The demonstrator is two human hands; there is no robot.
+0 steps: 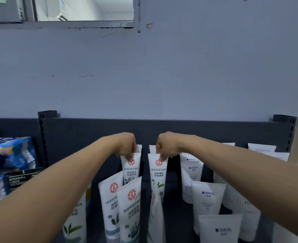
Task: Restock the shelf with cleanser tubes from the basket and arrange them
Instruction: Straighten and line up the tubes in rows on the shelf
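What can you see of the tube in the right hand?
The white tube stands upright toward the back of the dark shelf, crimped end up. It looks like soft matte plastic, with a round red logo, dark Chinese lettering and green leaves lower down. The right hand pinches its top edge. A tilted tube in front hides its base.

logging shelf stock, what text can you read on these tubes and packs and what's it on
"大宝", "绿茶控油洁面乳", "深层清洁 控油净透": left tube, pinched by the left hand
The same three texts: right tube, pinched by the right hand
"MANTING": white tubes at right
Blue packs at left and all small print: too blurred to read
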